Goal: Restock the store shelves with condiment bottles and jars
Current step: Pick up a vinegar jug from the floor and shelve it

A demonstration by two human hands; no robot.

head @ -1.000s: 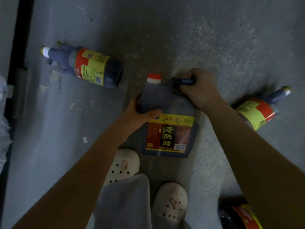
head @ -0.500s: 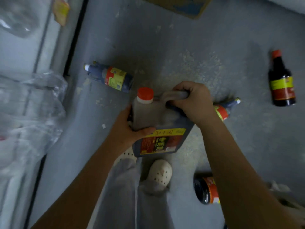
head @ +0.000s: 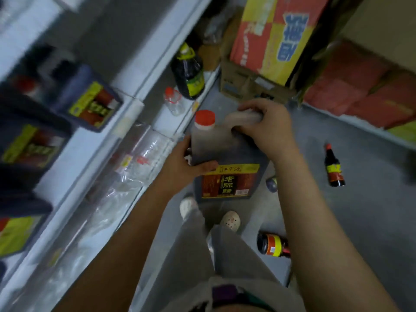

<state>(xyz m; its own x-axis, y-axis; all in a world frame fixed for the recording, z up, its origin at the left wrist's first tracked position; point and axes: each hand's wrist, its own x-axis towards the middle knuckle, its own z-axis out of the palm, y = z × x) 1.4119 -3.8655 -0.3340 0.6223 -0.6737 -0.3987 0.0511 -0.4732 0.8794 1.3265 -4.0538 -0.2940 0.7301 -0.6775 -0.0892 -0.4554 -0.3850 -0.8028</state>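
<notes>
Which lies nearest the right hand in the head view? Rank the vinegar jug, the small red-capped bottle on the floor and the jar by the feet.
1. Vinegar jug: the right hand grips its handle.
2. Small bottle: floor, to the right.
3. Jar: floor, beside the feet.

Dark brown jug [head: 225,152], red cap [head: 204,117], yellow-and-red label [head: 229,180]; grey floor [head: 360,221]; white shelves [head: 74,149]; red-and-yellow carton [head: 274,32].

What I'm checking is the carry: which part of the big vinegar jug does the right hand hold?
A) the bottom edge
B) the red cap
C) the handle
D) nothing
C: the right hand curls round the handle of the vinegar jug, beside the red cap; the left hand holds its side.
</notes>
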